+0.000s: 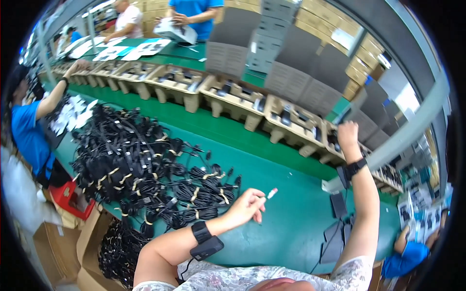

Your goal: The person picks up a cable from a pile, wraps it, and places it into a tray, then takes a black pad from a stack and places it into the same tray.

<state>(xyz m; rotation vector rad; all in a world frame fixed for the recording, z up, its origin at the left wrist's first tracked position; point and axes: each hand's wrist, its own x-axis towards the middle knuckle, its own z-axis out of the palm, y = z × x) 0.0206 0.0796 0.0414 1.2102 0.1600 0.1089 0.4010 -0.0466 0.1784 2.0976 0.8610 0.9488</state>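
green table [291,230], small pinkish-white piece [273,192] at left fingers [256,193]

We see black cables [121,160] in smooth, faintly glossy plastic, heaped on a green worktop [286,237] whose smooth surface carries a soft sheen. We find the tan trays [230,103] matt, of moulded pulp, and the open carton [88,237] plain matt cardboard. Our shirt [228,278] is printed cloth; the grey post [408,123], smooth painted metal. The small ties [195,195] are perhaps rubber, too blurred for certainty.
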